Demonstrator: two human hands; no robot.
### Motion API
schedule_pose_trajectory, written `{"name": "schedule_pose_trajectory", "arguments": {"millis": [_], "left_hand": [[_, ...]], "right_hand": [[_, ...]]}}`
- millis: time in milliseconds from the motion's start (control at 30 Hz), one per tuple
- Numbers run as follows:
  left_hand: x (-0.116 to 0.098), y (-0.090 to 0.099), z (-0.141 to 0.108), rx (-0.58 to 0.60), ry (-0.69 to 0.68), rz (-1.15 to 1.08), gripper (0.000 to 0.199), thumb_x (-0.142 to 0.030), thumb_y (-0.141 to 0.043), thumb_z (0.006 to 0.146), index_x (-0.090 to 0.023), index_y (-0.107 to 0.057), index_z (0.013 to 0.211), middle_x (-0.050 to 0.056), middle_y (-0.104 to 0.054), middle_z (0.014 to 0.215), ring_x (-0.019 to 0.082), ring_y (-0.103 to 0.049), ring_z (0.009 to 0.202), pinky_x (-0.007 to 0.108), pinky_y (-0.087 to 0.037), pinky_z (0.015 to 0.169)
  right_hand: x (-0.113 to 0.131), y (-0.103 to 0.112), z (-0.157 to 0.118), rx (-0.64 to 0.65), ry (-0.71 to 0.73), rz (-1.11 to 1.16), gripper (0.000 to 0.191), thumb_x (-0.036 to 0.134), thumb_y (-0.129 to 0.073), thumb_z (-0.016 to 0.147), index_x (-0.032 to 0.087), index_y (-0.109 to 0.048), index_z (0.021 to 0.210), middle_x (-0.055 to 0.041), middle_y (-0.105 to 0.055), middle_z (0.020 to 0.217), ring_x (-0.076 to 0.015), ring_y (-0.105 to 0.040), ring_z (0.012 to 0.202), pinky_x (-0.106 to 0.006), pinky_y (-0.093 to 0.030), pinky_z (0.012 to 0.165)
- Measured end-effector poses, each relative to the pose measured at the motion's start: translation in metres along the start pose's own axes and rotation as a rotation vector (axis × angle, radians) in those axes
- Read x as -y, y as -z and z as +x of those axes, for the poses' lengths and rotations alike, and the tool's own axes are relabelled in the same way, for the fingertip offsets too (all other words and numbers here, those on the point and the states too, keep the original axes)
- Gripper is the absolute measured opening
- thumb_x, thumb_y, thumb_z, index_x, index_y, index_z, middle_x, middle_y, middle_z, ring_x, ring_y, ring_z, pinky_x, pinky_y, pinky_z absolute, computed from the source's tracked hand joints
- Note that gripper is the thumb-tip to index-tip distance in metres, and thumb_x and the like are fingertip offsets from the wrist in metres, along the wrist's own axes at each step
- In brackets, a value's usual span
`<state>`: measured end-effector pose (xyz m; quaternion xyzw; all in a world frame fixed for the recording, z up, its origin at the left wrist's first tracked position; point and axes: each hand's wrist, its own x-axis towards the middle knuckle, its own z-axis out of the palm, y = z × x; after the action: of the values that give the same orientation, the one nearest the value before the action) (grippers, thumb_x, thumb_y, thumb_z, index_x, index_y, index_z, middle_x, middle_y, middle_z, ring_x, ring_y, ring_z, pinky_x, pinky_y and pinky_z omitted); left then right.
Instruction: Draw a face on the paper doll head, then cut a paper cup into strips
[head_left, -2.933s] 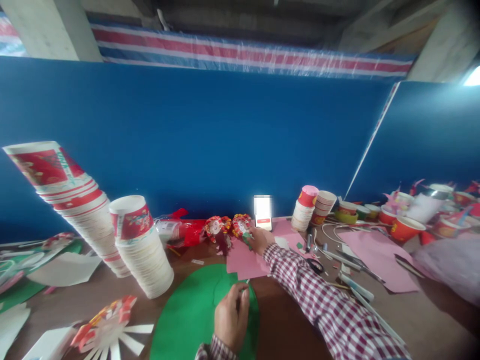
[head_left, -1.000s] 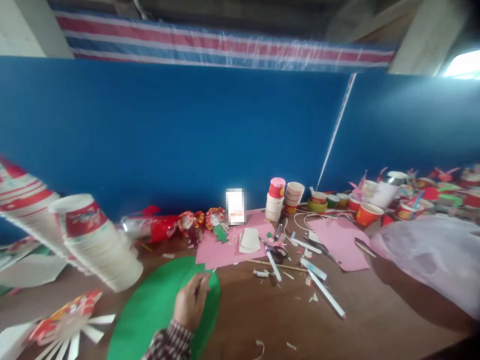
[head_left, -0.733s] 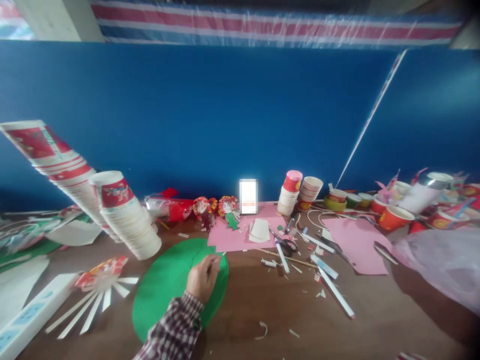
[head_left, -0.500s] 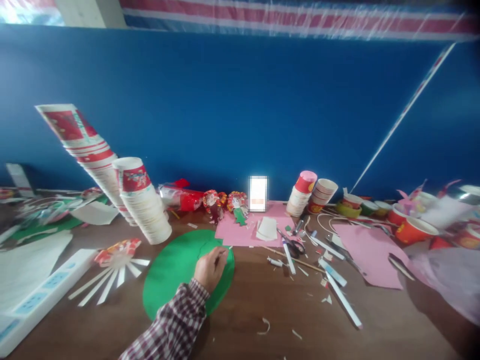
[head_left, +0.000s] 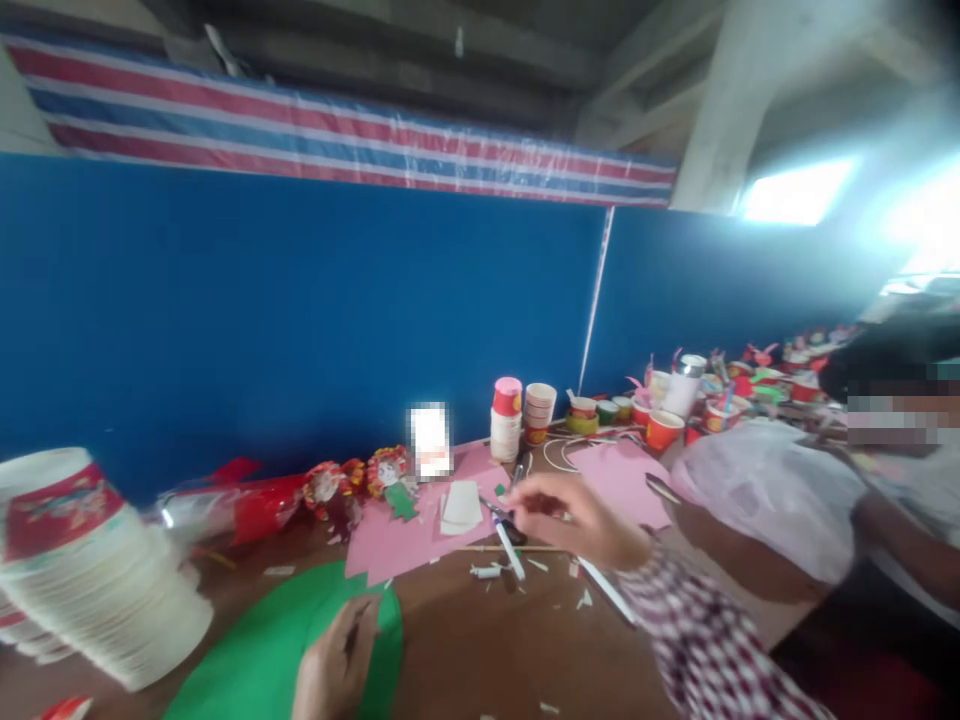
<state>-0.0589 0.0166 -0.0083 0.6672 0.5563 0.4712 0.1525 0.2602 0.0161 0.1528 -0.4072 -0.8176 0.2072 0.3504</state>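
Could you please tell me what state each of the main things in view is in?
Left hand, fingers curled over the green sheet; contents unclear
Right hand, raised, fingers bent; contents unclear
Green sheet, flat
Phone, upright, screen lit
Big cup stack, nested, rims up
Orange cup, upright, rim up
Scissors, partly hidden; open or shut unclear
Plastic bag, crumpled

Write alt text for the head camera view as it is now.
Two bare hands work at a cluttered brown table: the right hand is over scissors and a white marker, the left hand over a green sheet. Around them are pink paper, stacked paper cups and a translucent plastic bag, before a blue partition.
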Motion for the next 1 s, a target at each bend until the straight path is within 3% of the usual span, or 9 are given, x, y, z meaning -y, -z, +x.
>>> {"name": "schedule_pose_trajectory", "arguments": {"millis": [133,267,367,533,700,867,1000], "left_hand": [[-0.001,0.000,0.000,0.007,-0.013,0.039,0.032,-0.048,-0.042,0.083,-0.023,-0.062,0.086,-0.001,-0.066,0.065,0.014,-0.063,0.058,0.020,-0.047,0.055],[0.000,-0.002,0.002,-0.037,-0.074,0.114,0.034,-0.048,-0.040,0.083,-0.023,-0.063,0.082,0.000,-0.069,0.071,0.015,-0.065,0.061,0.020,-0.048,0.055],[0.006,-0.001,0.003,-0.012,-0.111,0.166,0.032,-0.046,-0.040,0.084,-0.023,-0.063,0.083,0.001,-0.071,0.078,0.015,-0.066,0.066,0.019,-0.049,0.056],[0.013,0.000,0.003,0.094,-0.136,0.203,0.026,-0.041,-0.043,0.085,-0.023,-0.062,0.089,0.001,-0.071,0.082,0.015,-0.067,0.070,0.020,-0.050,0.060],[0.011,-0.002,0.000,0.046,-0.126,0.168,0.030,-0.045,-0.041,0.084,-0.024,-0.062,0.087,0.001,-0.071,0.082,0.016,-0.067,0.069,0.021,-0.049,0.059],[0.013,-0.002,0.002,0.070,-0.118,0.160,0.031,-0.047,-0.042,0.083,-0.025,-0.063,0.087,0.000,-0.071,0.083,0.016,-0.067,0.071,0.021,-0.049,0.060],[0.008,-0.004,0.001,0.012,-0.096,0.159,0.033,-0.048,-0.040,0.083,-0.025,-0.063,0.085,0.000,-0.071,0.081,0.017,-0.066,0.070,0.022,-0.049,0.058]], "right_hand": [[-0.025,-0.043,0.033,0.120,-0.316,-0.532,0.018,0.031,-0.052,0.085,0.019,-0.063,0.093,-0.0055,-0.067,0.091,-0.0206,-0.059,0.091,-0.033,-0.043,0.082],[-0.052,-0.085,0.067,0.131,-0.431,-0.600,0.034,0.039,-0.055,0.082,0.014,-0.059,0.103,-0.0139,-0.065,0.100,-0.0279,-0.054,0.102,-0.037,-0.041,0.083],[-0.068,-0.102,0.086,0.133,-0.518,-0.610,0.052,0.049,-0.057,0.077,0.012,-0.053,0.114,-0.0181,-0.062,0.106,-0.0314,-0.050,0.109,-0.041,-0.038,0.087],[-0.085,-0.113,0.098,0.149,-0.633,-0.600,0.068,0.047,-0.073,0.063,0.013,-0.051,0.118,-0.0181,-0.059,0.110,-0.0338,-0.050,0.109,-0.044,-0.040,0.087],[-0.089,-0.116,0.098,0.099,-0.647,-0.566,0.035,0.035,-0.053,0.087,0.015,-0.052,0.115,-0.0089,-0.054,0.116,-0.0226,-0.055,0.102,-0.044,-0.045,0.086],[-0.088,-0.120,0.096,0.005,-0.569,-0.434,0.031,0.030,-0.052,0.088,0.015,-0.051,0.116,-0.0079,-0.055,0.114,-0.0199,-0.057,0.096,-0.040,-0.049,0.080],[-0.086,-0.123,0.089,-0.081,-0.509,-0.311,0.030,0.031,-0.052,0.088,0.015,-0.052,0.114,-0.0073,-0.056,0.111,-0.0193,-0.058,0.095,-0.040,-0.049,0.081]]}}
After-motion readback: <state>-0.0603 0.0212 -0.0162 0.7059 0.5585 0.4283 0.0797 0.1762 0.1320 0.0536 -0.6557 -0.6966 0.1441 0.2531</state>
